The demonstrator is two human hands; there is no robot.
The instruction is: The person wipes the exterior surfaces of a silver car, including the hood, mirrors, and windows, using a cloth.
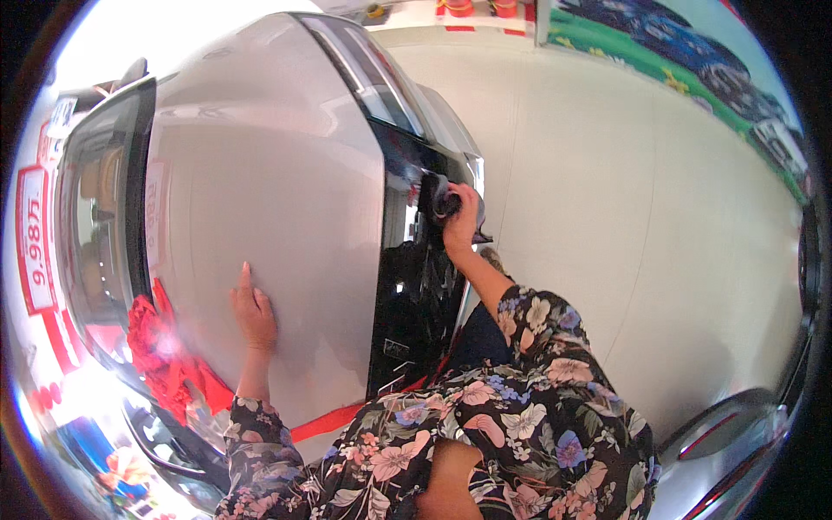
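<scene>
My left hand (253, 316) rests on the silver hood (273, 195) of a car, its index finger stretched out and nothing held. My right hand (463, 218) grips a dark cloth (447, 198) against the glossy black front panel (416, 273), close to the far headlight (383, 84). Part of the cloth hangs past my fingers. A bunched red fabric bow (159, 351) lies on the hood's left side, near my left forearm. From there a red ribbon (331, 419) passes along the near edge of the hood.
The windshield (97, 214) is at the left, with a red-and-white sign (36, 240) bearing writing beyond it. Pale floor (585, 195) spreads to the right. Part of another dark car (728, 422) stands lower right. A wall mural of cars (702, 58) is at upper right.
</scene>
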